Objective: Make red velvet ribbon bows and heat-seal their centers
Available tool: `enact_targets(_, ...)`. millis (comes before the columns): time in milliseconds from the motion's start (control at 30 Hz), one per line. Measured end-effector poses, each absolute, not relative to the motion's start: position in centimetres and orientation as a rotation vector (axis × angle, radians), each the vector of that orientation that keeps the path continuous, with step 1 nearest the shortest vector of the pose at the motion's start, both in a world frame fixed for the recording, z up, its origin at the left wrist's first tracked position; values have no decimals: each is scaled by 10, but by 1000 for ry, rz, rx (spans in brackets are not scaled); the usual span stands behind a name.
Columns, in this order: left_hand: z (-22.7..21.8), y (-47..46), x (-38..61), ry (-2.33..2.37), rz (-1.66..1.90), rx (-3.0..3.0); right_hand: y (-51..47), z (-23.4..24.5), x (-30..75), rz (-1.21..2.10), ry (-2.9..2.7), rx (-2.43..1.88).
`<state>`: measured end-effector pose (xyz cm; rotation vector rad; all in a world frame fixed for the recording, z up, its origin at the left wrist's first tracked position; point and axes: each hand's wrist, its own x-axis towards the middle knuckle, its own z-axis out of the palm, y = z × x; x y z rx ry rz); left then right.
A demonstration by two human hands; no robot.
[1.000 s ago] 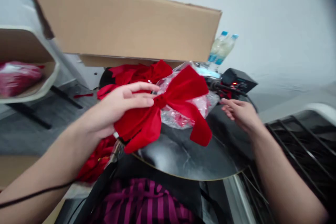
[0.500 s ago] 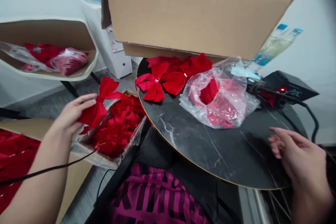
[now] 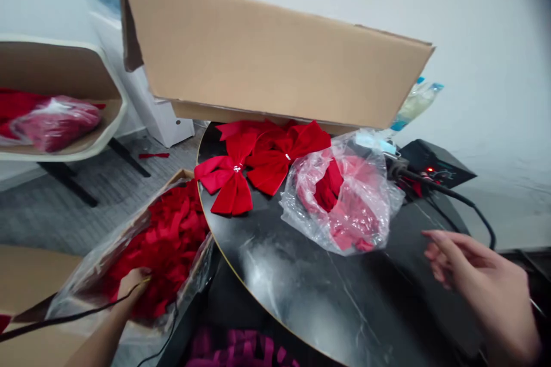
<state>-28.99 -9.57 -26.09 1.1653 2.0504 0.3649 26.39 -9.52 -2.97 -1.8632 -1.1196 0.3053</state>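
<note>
The left hand (image 3: pixel 132 287) that held a red ribbon bow a moment ago has dropped down to the heap of red bows (image 3: pixel 166 241) in the plastic-lined carton (image 3: pixel 183 173). No bow shows in its grip now.

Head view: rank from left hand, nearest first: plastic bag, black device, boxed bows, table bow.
From the left hand:
1. Boxed bows: touching it, lower left
2. Table bow: table's left edge
3. Plastic bag: mid-table
4. Black device: far right
</note>
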Motion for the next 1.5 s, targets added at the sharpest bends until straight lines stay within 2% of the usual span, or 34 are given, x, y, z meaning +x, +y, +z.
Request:
enact_targets(100, -230, -65, -305, 2200, 534, 1155, -73, 2, 229, 317, -1460, -1783)
enact_targets(233, -133, -25, -299, 2163, 1024, 1382, -21, 31, 161, 153, -2136, -1432)
enact_targets(333, -61, -5, -262, 1922, 1203, 1635, 30, 33, 113, -267, -2618, -1043)
enact_targets(400, -34, 6, -232, 1581, 1041, 2002, 60, 27, 95, -623, -2801, -964)
enact_targets(467, -29, 17, -208, 1231, 839, 2368, 79, 22, 91, -677, -2876, -909)
enact_targets(567, -47, 29, -192, 1117, 678, 2515, 83, 25, 103, -676, -2887, -884)
enact_targets(667, -57, 30, -192, 1154, 741, 2438, 71, 45, 122, -751, -2835, -896)
enact_targets(767, -33, 28, -191, 1197, 968, 2167, 58, 74, 136, -804, -2709, -877)
enact_targets(900, 30, 34, -173, 1023, 1389, 1847, 37, 122, 148, -742, -2542, -829)
enact_targets(1033, 74, 46, -134, 937, 1135, 2019, 15, 166, 162, -612, -2474, -803)
enact_targets(1167, 95, 45, -90, 594, 1161, 1836, 8, 180, 165, -286, -2594, -656)
enact_targets(1300, 103, 31, -73, 476, 875, 1660, 7, 157, 158, -34, -2524, -585)
enact_targets(1400, 90, 18, -82, 651, 832, 1421, 9, 115, 163, 122, -2226, -1005)
enact_targets(1500, 60, 8, -83, 849, 901, 1140, 18, 57, 174, 234, -2380, -1600)
